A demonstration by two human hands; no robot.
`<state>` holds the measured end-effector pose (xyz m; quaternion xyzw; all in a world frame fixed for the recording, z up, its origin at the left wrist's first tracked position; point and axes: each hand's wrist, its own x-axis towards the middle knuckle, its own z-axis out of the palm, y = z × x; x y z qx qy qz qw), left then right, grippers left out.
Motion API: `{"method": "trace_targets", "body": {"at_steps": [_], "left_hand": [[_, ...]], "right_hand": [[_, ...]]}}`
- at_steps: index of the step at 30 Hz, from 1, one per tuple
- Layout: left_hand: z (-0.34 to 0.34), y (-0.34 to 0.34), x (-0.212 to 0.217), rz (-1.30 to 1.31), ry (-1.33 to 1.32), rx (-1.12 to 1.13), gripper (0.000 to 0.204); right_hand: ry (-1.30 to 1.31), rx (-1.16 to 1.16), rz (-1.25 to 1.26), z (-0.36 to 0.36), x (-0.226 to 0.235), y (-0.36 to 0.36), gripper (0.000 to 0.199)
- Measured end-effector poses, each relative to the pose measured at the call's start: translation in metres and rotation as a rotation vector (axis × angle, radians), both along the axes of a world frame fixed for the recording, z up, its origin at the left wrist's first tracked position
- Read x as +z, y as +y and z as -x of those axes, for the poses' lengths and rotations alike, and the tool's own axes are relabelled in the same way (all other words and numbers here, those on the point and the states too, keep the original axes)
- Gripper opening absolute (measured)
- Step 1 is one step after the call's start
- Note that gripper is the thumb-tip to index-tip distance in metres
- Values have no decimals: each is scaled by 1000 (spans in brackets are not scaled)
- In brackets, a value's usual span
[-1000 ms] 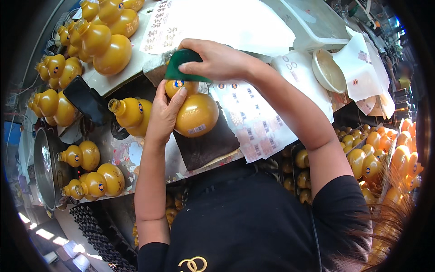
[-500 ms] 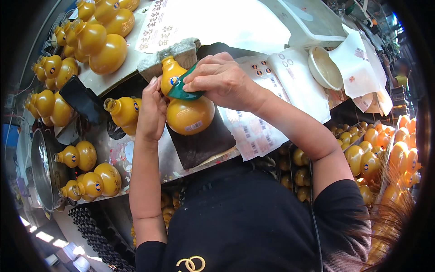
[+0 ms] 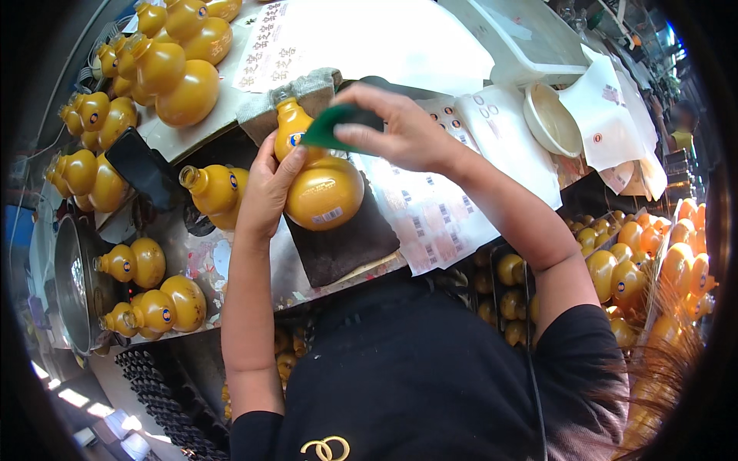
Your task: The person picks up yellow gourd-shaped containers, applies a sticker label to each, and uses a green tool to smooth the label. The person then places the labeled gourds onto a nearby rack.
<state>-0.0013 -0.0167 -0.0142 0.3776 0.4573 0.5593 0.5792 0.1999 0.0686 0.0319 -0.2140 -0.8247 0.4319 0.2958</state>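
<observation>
Bottle (image 3: pixel 329 198), yellow and gourd-shaped, rests on a dark cloth (image 3: pixel 346 252) on the desk (image 3: pixel 286 270), neck toward eleven o'clock. From nine o'clock the left hand (image 3: pixel 267 184) grasps its upper bulb; at two o'clock the right hand (image 3: pixel 403 132) grips a green pad (image 3: pixel 329 127).

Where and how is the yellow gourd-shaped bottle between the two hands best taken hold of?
Take the bottle probably at its narrow waist, from the left, near the left hand: that dip between two round bulbs should resist slipping. This leaves the right side free for the green sheet in the right hand.
</observation>
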Motion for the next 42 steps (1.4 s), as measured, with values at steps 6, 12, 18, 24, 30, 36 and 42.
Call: {"method": "trace_targets", "body": {"at_steps": [6, 12, 18, 24, 30, 36, 42], "left_hand": [[-2, 0, 1, -9, 58, -3, 49], [3, -3, -2, 28, -41, -5, 51], [12, -1, -5, 10, -314, -53, 52], [0, 5, 2, 67, -128, 15, 46], [1, -3, 9, 44, 206, 169, 48], [8, -5, 6, 8, -147, 64, 50], [7, -4, 1, -17, -119, 75, 53]], "right_hand": [[-175, -52, -225, 38, 8, 28, 29], [84, -85, -682, 40, 8, 20, 24], [48, -49, -802, 9, -18, -13, 24], [164, -115, -187, 11, -20, -17, 23], [488, -246, 954, 12, -10, 2, 21], [94, -73, 807, 21, -31, -5, 54], [48, 14, 859, 23, -28, 3, 58]]}}
